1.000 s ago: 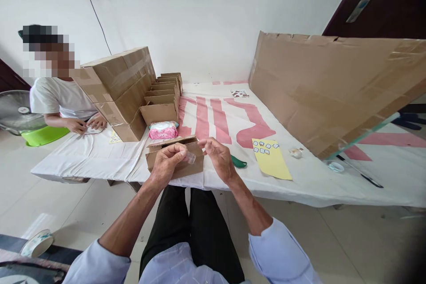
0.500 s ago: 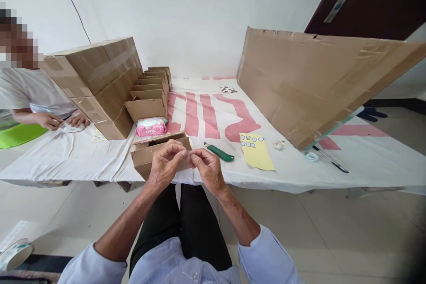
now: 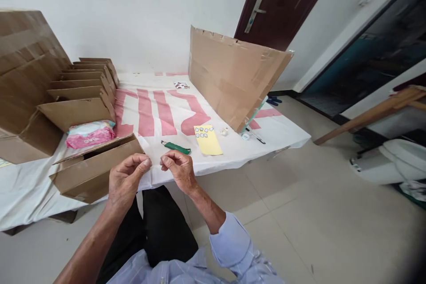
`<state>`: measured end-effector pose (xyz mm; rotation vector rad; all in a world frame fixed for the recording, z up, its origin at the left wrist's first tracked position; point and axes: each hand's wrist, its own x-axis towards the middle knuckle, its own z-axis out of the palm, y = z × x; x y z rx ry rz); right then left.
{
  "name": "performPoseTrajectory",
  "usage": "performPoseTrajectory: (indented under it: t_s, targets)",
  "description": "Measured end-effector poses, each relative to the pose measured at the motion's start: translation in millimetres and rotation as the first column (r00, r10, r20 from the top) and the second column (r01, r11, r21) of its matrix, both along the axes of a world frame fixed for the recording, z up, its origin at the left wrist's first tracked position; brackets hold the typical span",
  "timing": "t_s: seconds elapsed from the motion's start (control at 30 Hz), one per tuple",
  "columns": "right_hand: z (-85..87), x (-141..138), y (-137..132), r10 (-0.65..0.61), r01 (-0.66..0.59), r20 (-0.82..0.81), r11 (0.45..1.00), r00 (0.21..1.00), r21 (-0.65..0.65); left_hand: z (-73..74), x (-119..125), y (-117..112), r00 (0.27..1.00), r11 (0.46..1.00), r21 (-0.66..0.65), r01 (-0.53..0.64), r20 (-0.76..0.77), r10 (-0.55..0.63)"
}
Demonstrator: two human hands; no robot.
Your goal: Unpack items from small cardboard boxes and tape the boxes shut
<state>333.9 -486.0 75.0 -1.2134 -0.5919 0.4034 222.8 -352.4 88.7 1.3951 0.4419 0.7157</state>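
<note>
The small cardboard box (image 3: 96, 171) is lying at the near table edge, at nine o'clock from the hands. The left hand (image 3: 128, 179) is overlapping its right end in the view, but whether it is touching I cannot tell. The left thumb and forefinger are almost meeting, the other fingers curling; the right hand (image 3: 178, 168) is making a similar loose pinch. If something thin and clear is staying between the fingertips, I cannot tell.

Half a second ago the fingertips were meeting before the box; now the hands are standing apart, to its right, and the view is turning to the right. To my judgement, this is meaning that the fingers are no longer working on one same spot.

The box is showing a dark slot on top; its inside is not showing. At twelve o'clock from it a pink packet (image 3: 90, 135) is lying, and beyond, a row of open boxes (image 3: 75, 113) is standing, contents hidden. A green cutter (image 3: 177, 147) is resting at twelve o'clock from the right hand, a yellow sheet (image 3: 212, 147) at two
</note>
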Motion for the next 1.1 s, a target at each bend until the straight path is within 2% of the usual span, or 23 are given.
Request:
performPoseTrajectory:
  t_s: [0.1,0.23,0.43,0.6,0.83,1.1]
  targets:
    - [-3.4,7,-18,-0.005,0.005,-0.007,1.0,1.0,-0.006,-7.8,10,-18,0.999,0.999,-0.026,0.032,-0.002,-0.032]
    - [-13.0,14,-37,0.063,-0.064,-0.069,0.998,0.996,-0.001,-6.5,24,-37,0.998,0.997,-0.048,0.058,0.012,-0.057]
    - [-26.8,13,-46,0.105,-0.099,-0.1,0.993,0.989,0.057,-2.9,33,-45,0.992,0.99,-0.101,0.1,0.082,-0.092]
    - [-30.5,-4,-35,0.016,-0.01,-0.161,0.999,0.987,0.036,-7.0,32,-47,0.984,0.97,-0.186,0.157,0.119,-0.137]
    - [-24.1,-20,-19,-0.222,0.225,-0.103,0.974,0.97,0.017,-4.5,29,-53,0.992,0.989,-0.11,0.097,0.095,-0.086]
    - [-18.9,-16,-24,-0.264,0.264,-0.005,0.964,0.964,0.023,-14.7,27,-55,0.989,0.973,-0.188,0.13,0.097,-0.113]
